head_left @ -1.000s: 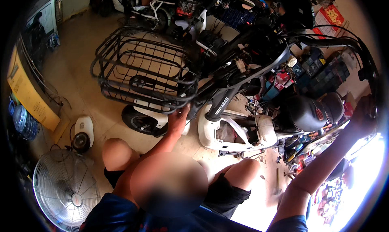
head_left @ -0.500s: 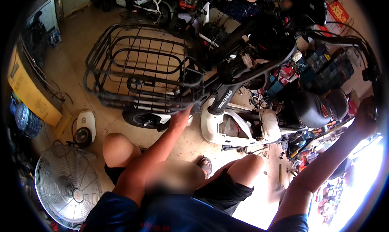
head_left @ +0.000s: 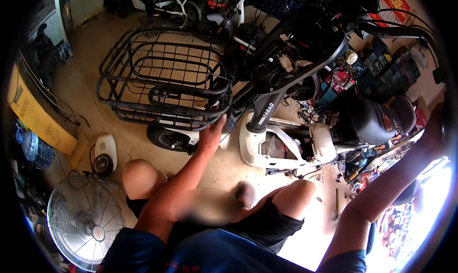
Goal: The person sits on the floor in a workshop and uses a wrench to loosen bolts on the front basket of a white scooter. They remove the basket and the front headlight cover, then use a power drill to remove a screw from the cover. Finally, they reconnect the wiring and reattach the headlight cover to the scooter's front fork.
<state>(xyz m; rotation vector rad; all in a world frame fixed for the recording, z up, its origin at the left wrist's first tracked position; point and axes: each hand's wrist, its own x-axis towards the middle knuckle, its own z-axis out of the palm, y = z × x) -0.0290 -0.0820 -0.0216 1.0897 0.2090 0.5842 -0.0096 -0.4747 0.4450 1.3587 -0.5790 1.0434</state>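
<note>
A white and black electric scooter (head_left: pixel 248 149) stands in front of me, its large black wire basket (head_left: pixel 162 89) at the left and its seat at the right. My left hand (head_left: pixel 212 132) is at the basket's lower near corner, thumb up against the wire; the other fingers go out of sight behind the frame, seemingly curled round it. The front wheel (head_left: pixel 169 138) sits just under the basket. At the far right, my right hand (head_left: pixel 433 130) is closed round the end of the black handlebar (head_left: pixel 398 30); the dark picture rim hides part of its fingers.
A metal floor fan (head_left: pixel 86 223) stands at the lower left, beside a white lamp-like part (head_left: pixel 105 151). A yellow panel (head_left: pixel 40 115) and a blue water bottle (head_left: pixel 36 146) line the left. Dark boxes (head_left: pixel 398 77) and loose parts crowd behind the black seat (head_left: pixel 365 125).
The basket has turned slightly leftward against the floor, and my left hand stays at its corner. My right hand and the handlebar end have shifted slightly. The whole view has moved a little.
</note>
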